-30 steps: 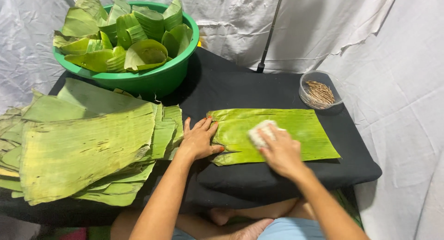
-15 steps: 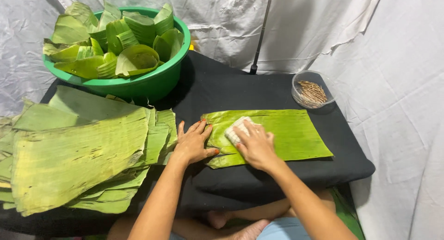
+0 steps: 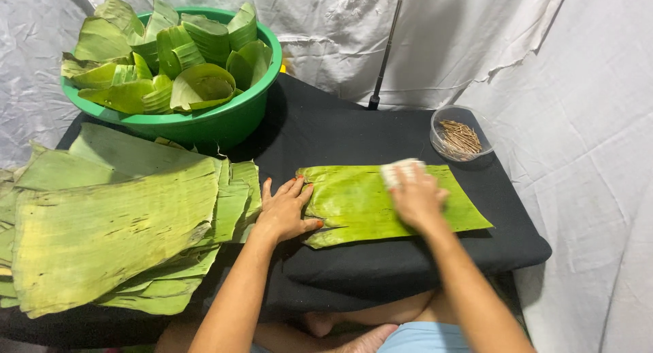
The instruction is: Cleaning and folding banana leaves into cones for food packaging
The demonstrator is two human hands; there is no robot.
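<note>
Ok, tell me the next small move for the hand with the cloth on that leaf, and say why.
Probably draw the right hand and its white cloth back toward the near edge of the banana leaf. The cloth sits at the leaf's far edge, right of middle, so most of the surface lies nearer the person. The left hand pins the leaf's left end flat, so it should hold under the stroke.

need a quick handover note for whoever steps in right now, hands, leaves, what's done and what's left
Left hand: flat on the left end of the single banana leaf, pinning it to the black table.
Right hand: pressing a white cloth on the leaf's upper right part.
Things: stack of flat leaves at left; green basin holding folded leaf pieces behind it; small clear bowl of sticks at far right.
Done: many folded pieces sit in the basin.
Left: this leaf is under the cloth; the stack lies flat, unfolded.
</note>
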